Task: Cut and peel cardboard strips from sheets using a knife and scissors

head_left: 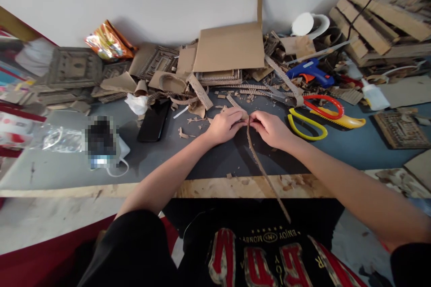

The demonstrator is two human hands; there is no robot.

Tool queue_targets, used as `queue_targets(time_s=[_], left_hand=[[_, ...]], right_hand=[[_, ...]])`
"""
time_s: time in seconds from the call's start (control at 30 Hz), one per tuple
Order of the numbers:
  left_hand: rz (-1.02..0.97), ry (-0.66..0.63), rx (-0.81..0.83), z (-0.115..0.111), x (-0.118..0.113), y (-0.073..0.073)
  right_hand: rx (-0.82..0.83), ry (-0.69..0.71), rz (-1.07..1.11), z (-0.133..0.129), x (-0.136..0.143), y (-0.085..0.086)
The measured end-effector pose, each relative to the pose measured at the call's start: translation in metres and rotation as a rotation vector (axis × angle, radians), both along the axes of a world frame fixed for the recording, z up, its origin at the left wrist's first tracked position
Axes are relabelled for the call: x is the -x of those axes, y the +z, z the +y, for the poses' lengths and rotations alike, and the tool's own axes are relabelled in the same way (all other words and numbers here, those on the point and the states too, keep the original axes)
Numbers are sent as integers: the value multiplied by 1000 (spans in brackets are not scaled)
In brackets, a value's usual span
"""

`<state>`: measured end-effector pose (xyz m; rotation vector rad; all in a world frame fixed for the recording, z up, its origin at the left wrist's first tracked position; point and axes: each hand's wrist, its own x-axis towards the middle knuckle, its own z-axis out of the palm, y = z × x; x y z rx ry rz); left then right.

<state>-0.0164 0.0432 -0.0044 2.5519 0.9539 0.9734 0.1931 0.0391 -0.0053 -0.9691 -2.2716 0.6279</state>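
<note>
Nearest me, I see a long thin strip of brown corrugated cardboard trailing off the pale plywood edge of the grey worktable toward my black shirt with red lettering. Its upper end runs up to my two hands, which meet at the middle of the table. My left hand is curled, fingers pinched on the top of the strip, and my right hand is closed on it from the other side, thumbs nearly touching. Just left of the hands lies a flat black phone; to the right, touching each other, lie yellow-handled scissors and red-handled scissors. Farther back sits a blue hot-glue gun, near a small white glue bottle. Against the white wall leans a large flat sheet of brown cardboard, with an orange foil snack bag well to its left.
</note>
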Motion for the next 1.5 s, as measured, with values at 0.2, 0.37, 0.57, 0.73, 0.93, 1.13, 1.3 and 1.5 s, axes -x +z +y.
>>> queue_targets(time_s=[0.2,0.37,0.57,0.73,0.93,1.13,1.3,1.5], left_hand=[[-14,138,-31,-3,-5,6],[-8,300,-39,5,-4,1],[-206,273,32,16,3,-5],[-292,365,293,0,-1,1],[-261,66,480,-14,-14,5],[-467,46,635,-9,-17,-5],[-711,61,802,-6,-17,-4],[-1005,91,1122,2,-7,14]], right_hand=[[-160,-145,-101,-9,4,2],[-176,-167,-99,-8,3,2],[-126,-161,33,-8,3,4],[-249,-301,162,-11,4,5],[-312,-209,192,-11,3,8],[-112,-147,298,-12,3,12],[-4,-197,352,-10,3,9],[-8,-217,246,-10,5,5]])
